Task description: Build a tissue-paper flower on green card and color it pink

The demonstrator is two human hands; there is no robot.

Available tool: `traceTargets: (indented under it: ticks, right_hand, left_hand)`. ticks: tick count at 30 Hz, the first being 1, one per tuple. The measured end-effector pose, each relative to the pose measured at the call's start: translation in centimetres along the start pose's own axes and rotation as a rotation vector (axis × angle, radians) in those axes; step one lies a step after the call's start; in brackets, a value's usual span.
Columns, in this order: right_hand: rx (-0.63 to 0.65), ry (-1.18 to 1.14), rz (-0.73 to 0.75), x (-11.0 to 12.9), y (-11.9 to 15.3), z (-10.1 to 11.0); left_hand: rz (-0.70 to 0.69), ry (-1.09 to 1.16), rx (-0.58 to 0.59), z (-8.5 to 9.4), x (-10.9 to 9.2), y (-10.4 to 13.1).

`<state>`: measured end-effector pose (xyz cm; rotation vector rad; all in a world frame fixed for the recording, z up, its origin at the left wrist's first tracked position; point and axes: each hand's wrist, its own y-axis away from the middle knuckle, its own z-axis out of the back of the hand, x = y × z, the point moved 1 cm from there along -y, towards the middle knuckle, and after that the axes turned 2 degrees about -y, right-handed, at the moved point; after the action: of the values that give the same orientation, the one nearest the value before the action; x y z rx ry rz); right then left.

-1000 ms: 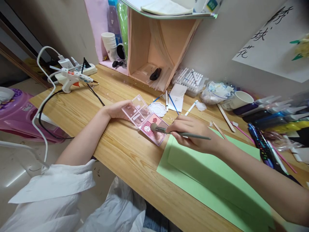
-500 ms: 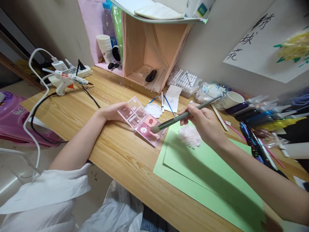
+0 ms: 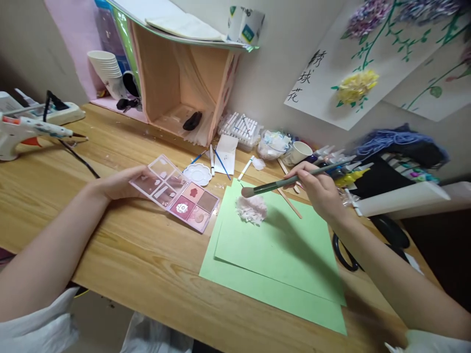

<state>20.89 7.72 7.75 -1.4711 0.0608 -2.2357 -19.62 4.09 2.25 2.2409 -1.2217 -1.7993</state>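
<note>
The pale pink flower (image 3: 252, 210) sits on the green sheets (image 3: 265, 257) in front of you, with the head of your brush (image 3: 270, 186) at its top edge; you cannot tell whether the bristles touch it. Your right hand (image 3: 317, 190) has its grip closed around the brush handle. Your left hand (image 3: 123, 182) has its grip on the palette (image 3: 194, 206) by the see-through lid, its fingertips mostly behind it; the print on one pan is too small to read. Across the tabletop (image 3: 147, 255), the glue gun (image 3: 37, 128) is cut off by the left edge, and your right forearm (image 3: 386, 269) partly hides a black loop (image 3: 338, 257). The wall sheet (image 3: 326, 103) reads "绣球花"; the green label (image 3: 249, 33) above the cubby (image 3: 225, 90) is illegible.
</note>
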Motion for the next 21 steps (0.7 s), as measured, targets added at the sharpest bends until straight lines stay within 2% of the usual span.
traceTargets:
  ticks: [3,5,12,19,21]
  right_hand:
    - [0.216,0.254,0.136,1.5,0.2,-0.3]
    - [0.308,0.387,0.243,2.5,0.3,-0.8]
    - [0.45,0.523,0.597,4.0,1.7,-1.7]
    - [0.514,0.65,0.738,4.5,4.1,-2.2]
    - [0.495,0.67,0.761,4.6,4.9,-2.1]
  left_hand:
    - [0.013,-0.012,-0.033,-0.2,0.0,0.0]
    - [0.023,-0.032,-0.046,-0.1,0.0,0.0]
    - [0.033,-0.056,-0.021,0.0,-0.2,0.0]
    - [0.043,-0.068,-0.05,0.0,-0.1,0.0]
    - [0.038,-0.05,-0.058,0.1,-0.1,0.0]
